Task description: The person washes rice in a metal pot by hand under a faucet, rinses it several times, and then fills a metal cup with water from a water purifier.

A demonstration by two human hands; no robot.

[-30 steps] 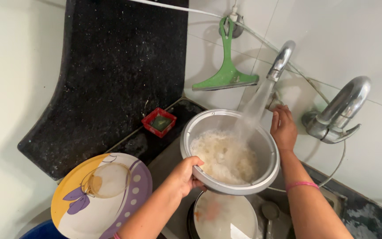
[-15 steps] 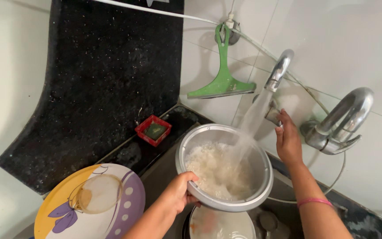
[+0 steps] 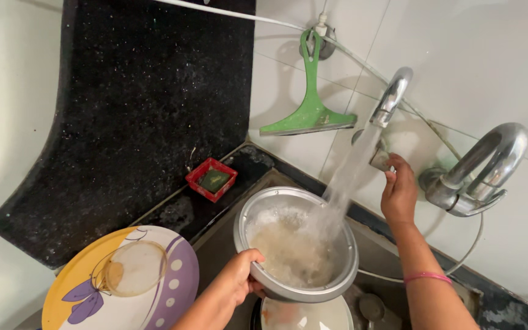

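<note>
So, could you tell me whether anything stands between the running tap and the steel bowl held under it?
Nothing visible does. The stream from the tap falls straight into the steel bowl, which the left hand grips by its near rim. The right hand is at the tap's valve, beside the stream, not in it.

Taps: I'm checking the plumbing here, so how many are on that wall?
2. One tap runs water into the metal bowl, with the right hand at its base. The other, curved tap is farther right, dry.
</note>
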